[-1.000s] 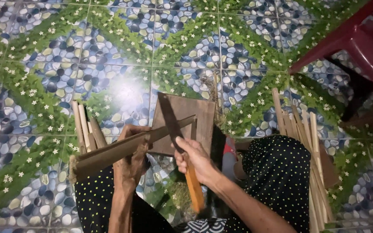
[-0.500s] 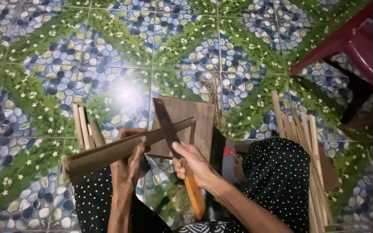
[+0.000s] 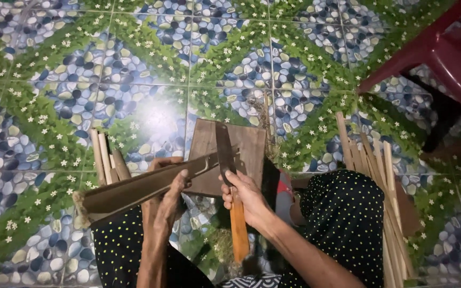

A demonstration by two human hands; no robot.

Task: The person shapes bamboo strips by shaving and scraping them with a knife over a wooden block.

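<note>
Both forearms reach forward side by side, the left hand point(image 3: 165, 198) clenched with fingers curled over, the right hand point(image 3: 243, 193) fisted tight, knuckles up.

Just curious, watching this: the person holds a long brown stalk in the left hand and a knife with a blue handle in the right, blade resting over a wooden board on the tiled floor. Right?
Nearly. The knife in the right hand has an orange wooden handle, not a blue one, as the head view shows. The rest holds: the left hand holds the long brown stalk, and the blade lies over the wooden board on the tiled floor.
</note>
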